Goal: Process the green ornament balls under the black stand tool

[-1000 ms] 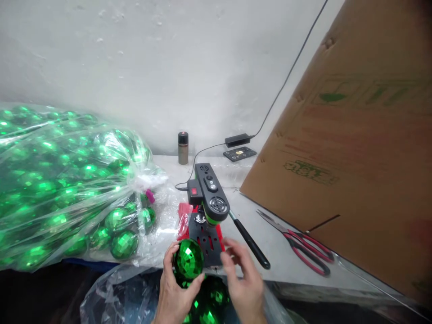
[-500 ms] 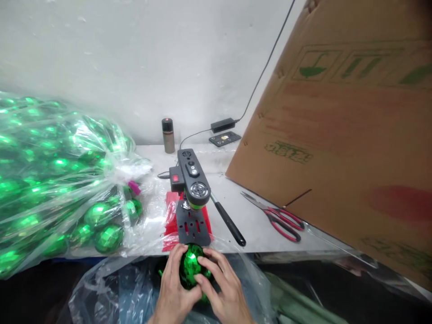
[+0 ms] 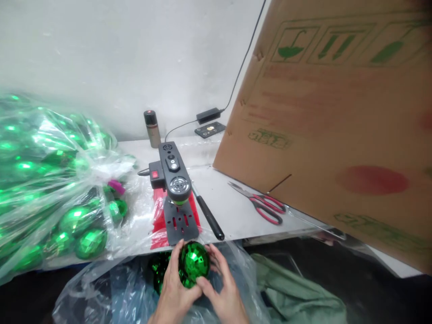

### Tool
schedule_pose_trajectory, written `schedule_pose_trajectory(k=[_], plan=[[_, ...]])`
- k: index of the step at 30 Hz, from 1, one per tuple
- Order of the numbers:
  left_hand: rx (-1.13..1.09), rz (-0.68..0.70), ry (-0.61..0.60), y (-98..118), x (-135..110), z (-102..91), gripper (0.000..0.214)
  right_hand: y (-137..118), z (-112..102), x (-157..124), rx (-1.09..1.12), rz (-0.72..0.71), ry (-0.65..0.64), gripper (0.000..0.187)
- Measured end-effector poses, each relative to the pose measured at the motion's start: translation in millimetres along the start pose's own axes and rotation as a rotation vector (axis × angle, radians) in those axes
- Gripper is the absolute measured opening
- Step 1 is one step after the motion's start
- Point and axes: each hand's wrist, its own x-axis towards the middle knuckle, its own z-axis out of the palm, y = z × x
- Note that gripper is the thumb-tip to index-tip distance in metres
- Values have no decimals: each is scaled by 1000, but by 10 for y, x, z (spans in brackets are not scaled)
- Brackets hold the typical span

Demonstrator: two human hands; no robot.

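Observation:
A shiny green faceted bauble [image 3: 195,259] is held between my two hands, over a clear plastic bag in front of the table edge. My left hand [image 3: 176,283] curls around its left side, thumb underneath. On the right, my right hand [image 3: 223,281] touches it with the thumb low and fingers along the far side. More green baubles [image 3: 158,270] lie in the clear plastic bag [image 3: 124,288] below and left of my hands. Just beyond stands a small black machine [image 3: 173,171] with a slotted base plate [image 3: 182,222] on red sheeting [image 3: 158,220].
At left sits a big clear bag [image 3: 81,166] full of green baubles. To the right are a black-handled tool [image 3: 211,218], red-and-black scissors [image 3: 263,204] and a large cardboard box [image 3: 320,117]. A spray can [image 3: 152,129], a phone [image 3: 209,129] and a power adapter [image 3: 208,115] stand farther back.
The bauble has turned in my hands, and my right fingers have opened a little around it. More baubles show in the bag below. The whole view has shifted, moving the table items leftward.

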Motion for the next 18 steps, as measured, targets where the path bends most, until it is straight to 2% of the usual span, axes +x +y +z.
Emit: schedule_pose_trajectory(k=[3, 6, 11, 15, 18], plan=[[-61, -47, -53, 28, 1, 31, 93, 98, -4, -56, 78, 110, -48, 74], [-110, -95, -67, 105, -28, 79, 90, 102, -24, -45, 106, 153, -74, 80], [-247, -158, -24, 262, -81, 157, 94, -18, -39, 62, 29, 89, -87, 79], [-410, -200, -12, 334, -53, 168, 102, -122, -20, 166, -70, -9, -62, 74], [-441, -216, -8, 363, -14, 156, 106, -154, -8, 226, -118, -77, -50, 73]])
